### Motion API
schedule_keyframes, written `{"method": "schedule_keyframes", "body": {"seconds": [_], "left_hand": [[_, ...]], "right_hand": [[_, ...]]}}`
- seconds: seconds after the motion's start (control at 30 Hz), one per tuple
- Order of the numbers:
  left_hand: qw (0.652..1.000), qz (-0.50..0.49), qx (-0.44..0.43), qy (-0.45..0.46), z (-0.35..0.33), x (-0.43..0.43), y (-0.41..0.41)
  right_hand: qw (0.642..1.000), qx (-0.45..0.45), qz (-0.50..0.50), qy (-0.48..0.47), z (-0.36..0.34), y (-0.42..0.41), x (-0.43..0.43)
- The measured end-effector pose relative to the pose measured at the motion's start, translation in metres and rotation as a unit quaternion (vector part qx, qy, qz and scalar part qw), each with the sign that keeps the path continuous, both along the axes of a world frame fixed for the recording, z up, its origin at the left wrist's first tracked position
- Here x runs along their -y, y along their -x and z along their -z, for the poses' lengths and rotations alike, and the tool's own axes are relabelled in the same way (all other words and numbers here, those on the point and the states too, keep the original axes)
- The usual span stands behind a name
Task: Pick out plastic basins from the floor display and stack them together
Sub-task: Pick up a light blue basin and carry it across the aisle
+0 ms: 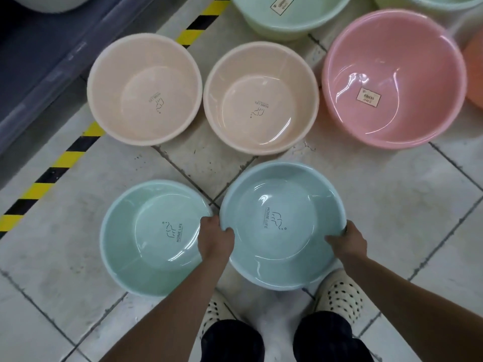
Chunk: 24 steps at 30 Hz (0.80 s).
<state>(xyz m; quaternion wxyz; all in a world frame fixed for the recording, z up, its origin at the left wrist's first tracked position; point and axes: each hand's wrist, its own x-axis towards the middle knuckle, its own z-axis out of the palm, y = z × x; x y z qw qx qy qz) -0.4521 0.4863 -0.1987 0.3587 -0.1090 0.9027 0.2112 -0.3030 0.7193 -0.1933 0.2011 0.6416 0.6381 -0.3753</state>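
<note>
A pale blue basin (282,194) is held just above my feet, its rim gripped on both sides. My left hand (214,237) grips its left rim with the thumb inside. My right hand (349,241) grips the right rim, thumb also over the edge. To its left a mint green basin (125,246) sits on the tiled floor, touching the blue one's rim. Farther out stand two beige basins, one at the left (117,82) and one in the middle (235,82), and a pink basin (392,56) at the right.
A yellow and black hazard stripe (62,160) runs diagonally along the floor beside a dark shelf base (34,64) at the left. Larger pale green tubs (261,17) stand at the top, an orange basin (475,71) at the right edge. My feet in white perforated shoes (339,296) are below the blue basin.
</note>
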Motion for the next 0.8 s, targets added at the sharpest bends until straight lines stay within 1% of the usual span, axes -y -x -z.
{"method": "schedule_keyframes", "body": {"seconds": [0.1,0.2,0.23,0.33,0.4,0.47,0.6,0.7,0.8], "left_hand": [[1.000,0.016,0.017,0.009,0.003,-0.002,0.006],[0.999,-0.032,0.029,-0.031,0.009,0.000,0.008],[0.997,-0.048,0.038,-0.047,0.006,0.001,0.006],[0.985,-0.104,0.087,-0.108,-0.031,-0.001,-0.002],[0.978,-0.130,0.106,-0.125,-0.049,0.005,-0.008],[0.973,-0.153,0.107,-0.139,-0.072,0.016,-0.011],[0.962,-0.208,0.081,-0.155,-0.123,0.059,-0.008],[0.964,-0.218,0.017,-0.152,-0.157,0.097,-0.005],[0.958,-0.246,-0.044,-0.143,-0.182,0.135,0.004]], "right_hand": [[0.995,-0.058,0.039,0.064,-0.009,-0.009,-0.004],[0.987,-0.084,0.067,0.120,-0.028,-0.023,-0.016],[0.986,-0.087,0.063,0.124,-0.039,-0.024,-0.020],[0.989,-0.087,0.035,0.112,-0.074,-0.021,-0.029],[0.990,-0.093,0.011,0.102,-0.096,-0.015,-0.032],[0.991,-0.099,-0.014,0.091,-0.121,-0.002,-0.031],[0.989,-0.101,-0.083,0.075,-0.167,0.044,-0.005],[0.977,-0.115,-0.161,0.075,-0.193,0.086,0.034],[0.960,-0.141,-0.231,0.071,-0.208,0.129,0.082]]}}
